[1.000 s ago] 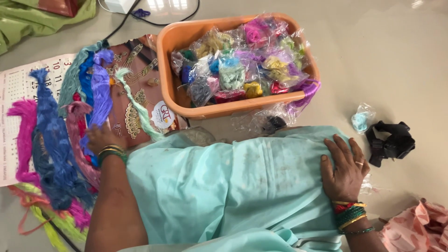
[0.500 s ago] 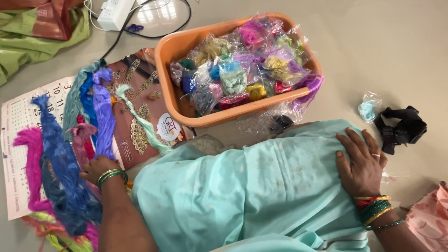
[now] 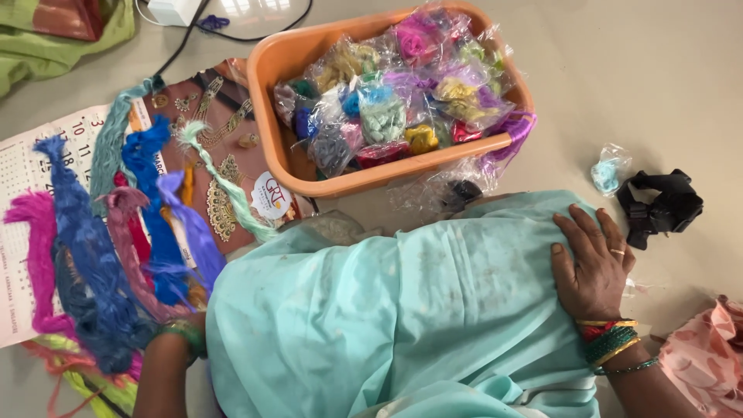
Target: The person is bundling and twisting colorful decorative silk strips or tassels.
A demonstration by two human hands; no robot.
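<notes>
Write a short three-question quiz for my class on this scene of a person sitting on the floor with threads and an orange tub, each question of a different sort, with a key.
1. True or false: the right hand lies flat on the pale blue cloth.
2. What fills the orange tub? A) loose buttons B) small clear bags of coloured thread C) folded paper
3. Fill in: the loose thread skeins lie on the person's ______ side.

Key
1. True; the palm is down near the cloth's edge, bangles at the wrist.
2. B
3. Left; the left hand is mostly hidden among them, so its grip cannot be told.
</notes>
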